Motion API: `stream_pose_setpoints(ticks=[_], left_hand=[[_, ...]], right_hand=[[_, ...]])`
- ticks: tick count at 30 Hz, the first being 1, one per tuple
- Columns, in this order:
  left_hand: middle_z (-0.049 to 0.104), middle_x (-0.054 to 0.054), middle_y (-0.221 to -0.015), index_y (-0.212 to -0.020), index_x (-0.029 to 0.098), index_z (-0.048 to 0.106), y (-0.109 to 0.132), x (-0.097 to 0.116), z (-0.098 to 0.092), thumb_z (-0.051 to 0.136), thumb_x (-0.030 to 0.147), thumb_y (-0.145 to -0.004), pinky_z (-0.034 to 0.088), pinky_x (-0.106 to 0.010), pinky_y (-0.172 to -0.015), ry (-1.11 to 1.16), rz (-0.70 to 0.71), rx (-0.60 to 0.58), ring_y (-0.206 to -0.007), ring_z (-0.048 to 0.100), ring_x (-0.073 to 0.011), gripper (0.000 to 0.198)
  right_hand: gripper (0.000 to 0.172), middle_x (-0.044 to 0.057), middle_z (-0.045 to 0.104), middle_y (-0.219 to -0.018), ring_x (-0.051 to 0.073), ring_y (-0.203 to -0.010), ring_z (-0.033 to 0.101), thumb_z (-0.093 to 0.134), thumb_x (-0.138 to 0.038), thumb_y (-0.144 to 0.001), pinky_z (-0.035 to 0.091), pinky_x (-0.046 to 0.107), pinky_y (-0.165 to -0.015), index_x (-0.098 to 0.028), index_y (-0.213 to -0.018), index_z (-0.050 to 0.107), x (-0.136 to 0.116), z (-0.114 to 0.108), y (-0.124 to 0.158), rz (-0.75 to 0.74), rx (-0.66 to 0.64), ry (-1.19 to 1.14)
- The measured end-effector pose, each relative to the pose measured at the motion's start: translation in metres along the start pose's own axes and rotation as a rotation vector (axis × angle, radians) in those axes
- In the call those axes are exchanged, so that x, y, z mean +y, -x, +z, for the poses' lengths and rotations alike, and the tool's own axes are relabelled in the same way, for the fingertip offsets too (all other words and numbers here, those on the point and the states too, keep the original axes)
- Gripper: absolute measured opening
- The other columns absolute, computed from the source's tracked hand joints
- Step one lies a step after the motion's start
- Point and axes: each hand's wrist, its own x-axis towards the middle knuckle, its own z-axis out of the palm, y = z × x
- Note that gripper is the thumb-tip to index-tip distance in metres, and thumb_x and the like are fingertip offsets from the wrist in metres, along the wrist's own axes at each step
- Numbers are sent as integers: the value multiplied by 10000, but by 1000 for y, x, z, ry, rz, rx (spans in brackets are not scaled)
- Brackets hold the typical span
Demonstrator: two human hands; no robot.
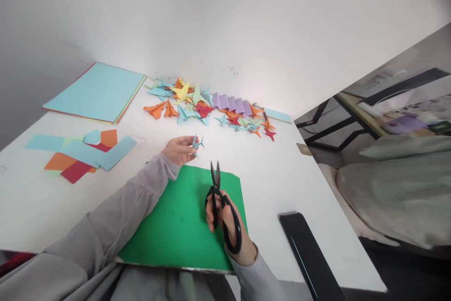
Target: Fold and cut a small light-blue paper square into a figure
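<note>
Between the fingertips of my left hand [179, 150] is a small light-blue folded paper plane [197, 144], raised above the table just past the far edge of a green mat [176, 219]. My right hand [229, 219] is closed around the black handles of a pair of scissors [216, 179]. The blades point away from me and stand slightly apart, over the right part of the mat. Nothing lies between the blades. Beyond my hands, many-coloured folded paper planes [182, 91] are heaped along the wall.
Loose paper pieces [84, 150] lie at the left, with a stack of coloured sheets [97, 92] behind them. A purple pleated paper [230, 104] stands among the planes. A long black object [310, 254] rests at the right front. Bedding [398, 183] shows beyond the table's right edge.
</note>
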Motion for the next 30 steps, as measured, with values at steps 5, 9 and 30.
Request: stream_pose_setpoints(ticks=[5, 9, 30], left_hand=[[635, -33, -752, -737, 106, 670, 0, -1, 1, 660, -105, -463, 453, -224, -527, 10, -6, 12, -599, 591, -102, 345], [639, -33, -751, -724, 105, 669, 0, -1, 1, 662, -105, -454, 454, -222, -529, 15, -16, 4, -602, 593, -104, 342], [664, -44, -787, -728, 107, 667, 0, 1, -2, 707, -90, -395, 460, -215, -490, -55, -37, -75, -616, 608, -123, 389]], right_hand=[[443, -41, 466, -523, 80, -391, 417, 406, -609, -790, 317, 210, -371, -173, -830, 471, -4, 3, -6, 95, -122, -50], [429, -49, 467, -508, 76, -382, 424, 434, -594, -785, 318, 204, -365, -167, -814, 471, -11, 9, -13, 133, -74, -48], [461, -66, 466, -404, 43, -260, 386, 577, -601, -666, 258, 156, -260, -148, -694, 491, -19, 12, -17, 242, 45, -25]])
